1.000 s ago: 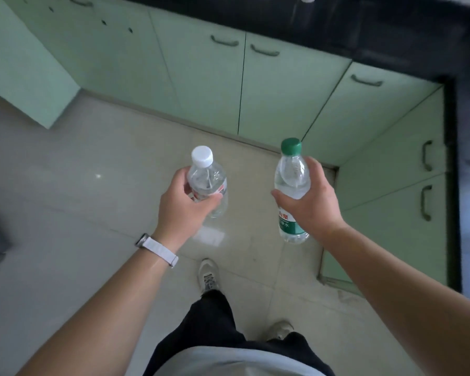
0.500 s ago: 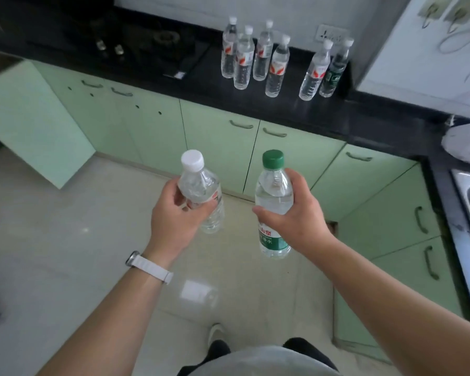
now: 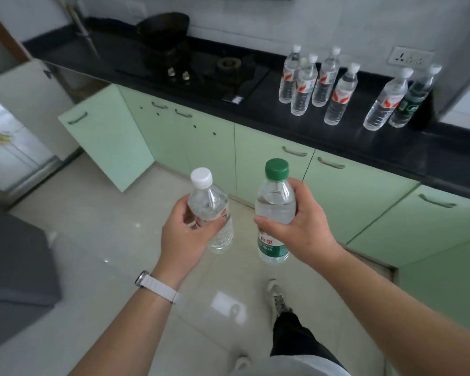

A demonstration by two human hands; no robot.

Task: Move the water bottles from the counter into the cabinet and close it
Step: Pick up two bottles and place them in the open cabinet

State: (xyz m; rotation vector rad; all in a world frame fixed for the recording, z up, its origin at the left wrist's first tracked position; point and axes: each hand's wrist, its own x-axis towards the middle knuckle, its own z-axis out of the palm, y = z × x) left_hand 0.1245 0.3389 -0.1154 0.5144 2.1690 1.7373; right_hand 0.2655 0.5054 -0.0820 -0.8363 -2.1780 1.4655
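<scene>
Left hand (image 3: 186,234) curls round the shoulder of a white-capped bottle (image 3: 212,202), which tilts a little. Right hand (image 3: 296,226) wraps the waist of a green-capped bottle (image 3: 276,199), held upright. Both grips match those of half a second ago.

The change is in the view. A second ago it shows only floor (image 3: 106,240) and closed fronts (image 3: 272,169). Now the head is up and the open cabinet door (image 3: 106,137) is in frame, swung out into the room.

Judgement: the carry step is under way and the person is heading for that cabinet. Neither held bottle is stowed yet.

Both held bottles sit right of the open cabinet door and nearer the camera, well apart from it. The interior behind the door is hidden from here.

On the black counter (image 3: 282,126), far right of the door and beyond the hands, stand six more bottles (image 3: 341,96). Several trips likely remain, with closing the door last.
</scene>
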